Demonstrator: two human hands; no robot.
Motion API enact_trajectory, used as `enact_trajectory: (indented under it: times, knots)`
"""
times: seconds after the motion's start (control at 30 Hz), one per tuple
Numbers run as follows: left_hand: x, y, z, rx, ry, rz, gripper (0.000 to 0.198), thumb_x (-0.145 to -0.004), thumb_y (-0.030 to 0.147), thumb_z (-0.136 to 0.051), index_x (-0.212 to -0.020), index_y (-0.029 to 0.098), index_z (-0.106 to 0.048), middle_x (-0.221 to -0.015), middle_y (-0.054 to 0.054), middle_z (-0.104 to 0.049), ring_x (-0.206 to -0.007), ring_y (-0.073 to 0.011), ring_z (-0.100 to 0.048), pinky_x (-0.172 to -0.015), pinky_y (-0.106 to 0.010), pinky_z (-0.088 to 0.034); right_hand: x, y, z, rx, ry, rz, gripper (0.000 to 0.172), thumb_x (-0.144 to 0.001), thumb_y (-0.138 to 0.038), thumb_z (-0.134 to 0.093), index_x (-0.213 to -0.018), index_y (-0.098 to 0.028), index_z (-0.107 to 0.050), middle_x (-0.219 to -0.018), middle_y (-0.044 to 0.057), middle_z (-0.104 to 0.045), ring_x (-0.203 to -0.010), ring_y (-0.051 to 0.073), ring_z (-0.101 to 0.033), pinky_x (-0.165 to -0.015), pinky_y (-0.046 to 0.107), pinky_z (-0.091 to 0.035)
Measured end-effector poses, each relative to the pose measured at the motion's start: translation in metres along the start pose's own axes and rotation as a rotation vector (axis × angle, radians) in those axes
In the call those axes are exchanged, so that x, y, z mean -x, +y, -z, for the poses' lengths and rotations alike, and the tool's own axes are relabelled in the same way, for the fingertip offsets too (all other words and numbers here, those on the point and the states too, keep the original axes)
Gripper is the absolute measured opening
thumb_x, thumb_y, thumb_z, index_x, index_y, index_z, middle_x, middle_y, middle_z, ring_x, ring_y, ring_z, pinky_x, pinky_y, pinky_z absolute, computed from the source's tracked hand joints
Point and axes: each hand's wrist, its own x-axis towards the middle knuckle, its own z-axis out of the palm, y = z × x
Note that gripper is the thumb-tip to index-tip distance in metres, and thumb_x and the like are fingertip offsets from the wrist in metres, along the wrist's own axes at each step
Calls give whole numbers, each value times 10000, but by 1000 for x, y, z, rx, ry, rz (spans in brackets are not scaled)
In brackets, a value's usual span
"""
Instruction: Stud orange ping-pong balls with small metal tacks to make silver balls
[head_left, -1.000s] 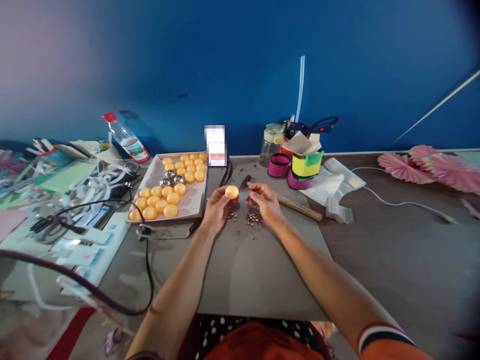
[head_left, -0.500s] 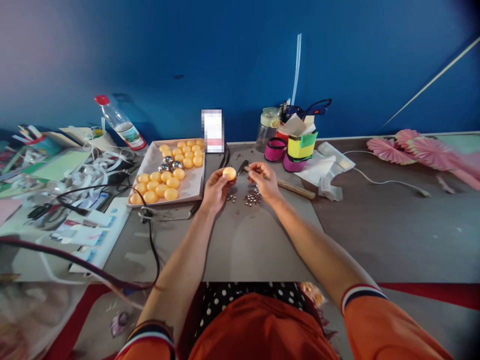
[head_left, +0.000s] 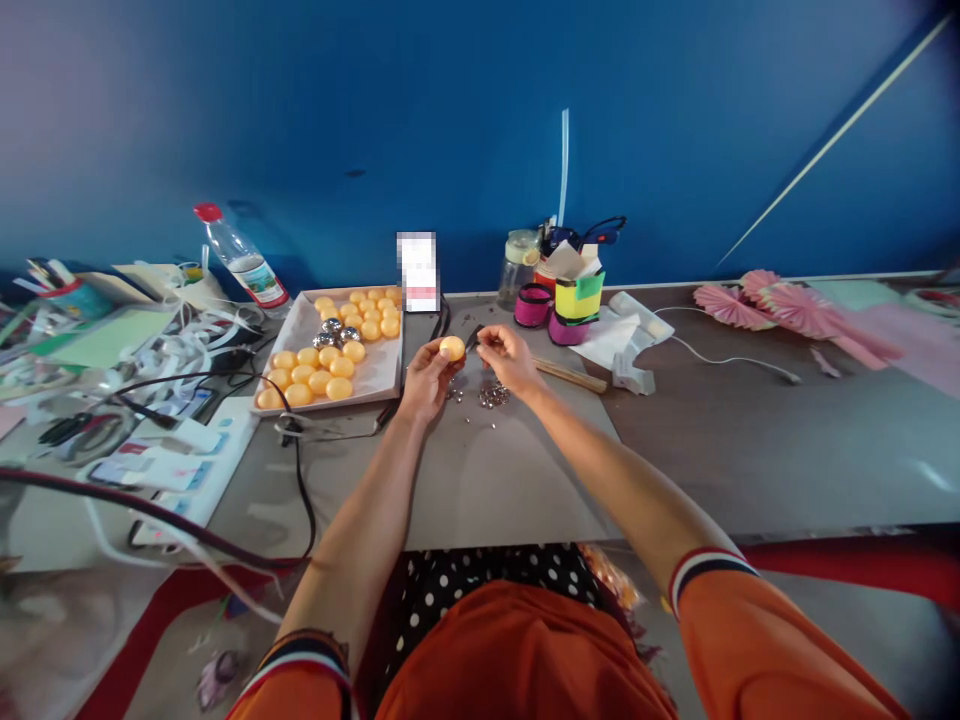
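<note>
My left hand [head_left: 427, 382] grips a pale orange ball [head_left: 452, 348] between thumb and fingers, raised above the table. Close to the ball's right side, my right hand [head_left: 511, 358] has thumb and fingertips pinched together; whatever they hold is too small to make out. Beneath the hands lies a small heap of shiny metal beads [head_left: 493, 396], with several loose ones around it. A hammer with a wooden handle [head_left: 568, 375] rests on the table behind my right hand, which partly covers it.
A white tray [head_left: 379, 375] at the left holds several orange balls and several silver ones [head_left: 350, 335]. A phone [head_left: 418, 272], its screen blurred, stands near the wall. Cables [head_left: 300, 480] and a tilted bottle [head_left: 255, 270] are further left. Pink paper fans [head_left: 780, 300] lie right.
My right hand's fingertips have come closer to the orange ball, which my left hand still grips. The whole view has shifted slightly.
</note>
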Motion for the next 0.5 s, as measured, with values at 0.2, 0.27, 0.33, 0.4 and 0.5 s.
enact_trajectory:
  times: [0.2, 0.27, 0.33, 0.4, 0.5]
  knots:
    - [-3, -2, 3, -5, -33, -25, 344, -639, 311, -780, -907, 165, -622, -866, -40, -669, -755, -131, -631, -773, -292, -477, 6, -31, 1, -83, -8, 13, 259, -711, -324, -644, -893, -189, -519, -740, -37, -489, -556, 71, -470, -546, 232, -407]
    - [-4, -1, 4, 7, -38, -33, 334, -640, 306, -780, -897, 165, -622, -860, -40, -672, -769, -135, -637, -797, -302, -474, 26, -59, 5, -168, -62, 20, 242, -735, -319, -647, -910, -188, -544, -760, -27, -514, -605, 79, -504, -602, 236, -423]
    - [-5, -1, 4, 16, -37, -36, 326, -638, 299, -782, -889, 167, -622, -856, -38, -676, -771, -140, -642, -800, -308, -475, 63, -89, 12, -283, -298, 6, 184, -786, -319, -611, -908, -187, -574, -801, -2, -560, -686, 95, -547, -669, 243, -439]
    - [-5, 0, 4, 20, -37, -33, 331, -633, 297, -785, -891, 169, -622, -850, -38, -680, -763, -145, -647, -785, -306, -478, 113, -109, 16, -355, -788, -72, 204, -835, -352, -544, -856, -161, -612, -885, 50, -613, -750, 125, -590, -717, 268, -460]
    - [-4, 0, 4, 29, -46, -23, 334, -631, 293, -787, -891, 168, -618, -853, -41, -684, -763, -145, -650, -779, -302, -479, 192, -97, 8, -162, -1369, -245, 255, -873, -285, -452, -925, -135, -652, -945, 88, -668, -851, 161, -631, -774, 268, -472]
